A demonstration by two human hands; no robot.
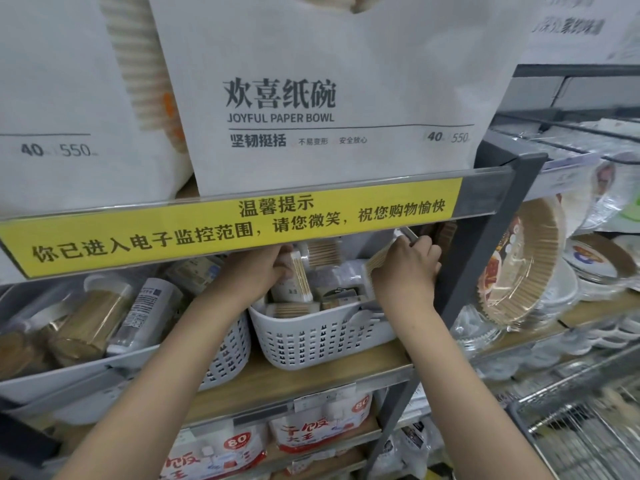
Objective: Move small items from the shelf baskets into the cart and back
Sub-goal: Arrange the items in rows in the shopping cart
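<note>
A big white paper bowl bag (329, 98) sits on the shelf above both hands, behind a yellow notice strip (228, 226). Below the hands stands a white slotted basket (322, 337) packed with small packs. The wire cart (581, 424) shows low to the right of the right hand. The left hand (258, 275) curls its fingers round a clear pack of cotton swabs (299, 277) over the basket. The right hand (408, 268) grips a long flat pack (388, 252) just beside it.
</note>
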